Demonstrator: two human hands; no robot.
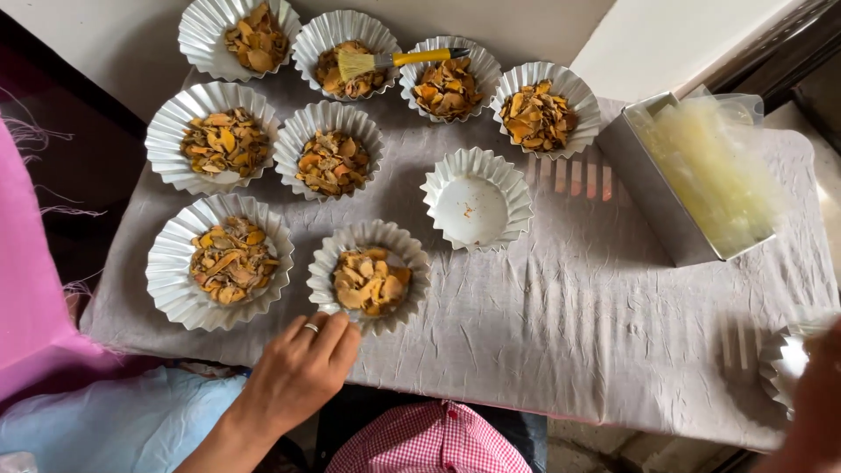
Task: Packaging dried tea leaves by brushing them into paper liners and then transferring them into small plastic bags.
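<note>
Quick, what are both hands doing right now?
Left hand: empty, fingertips touching the rim of the nearest filled fluted tin.
Right hand: at the frame edge by another tin; grip cannot be told.

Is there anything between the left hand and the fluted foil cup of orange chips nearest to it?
Nothing visible: the left hand has its fingers at the near rim of the fluted foil cup of orange chips, on the grey cloth.

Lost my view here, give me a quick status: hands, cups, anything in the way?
Left hand open, fingertips on nearest filled fluted cup. Right hand at frame edge by another cup, grip unclear. Nothing in the way.
</note>
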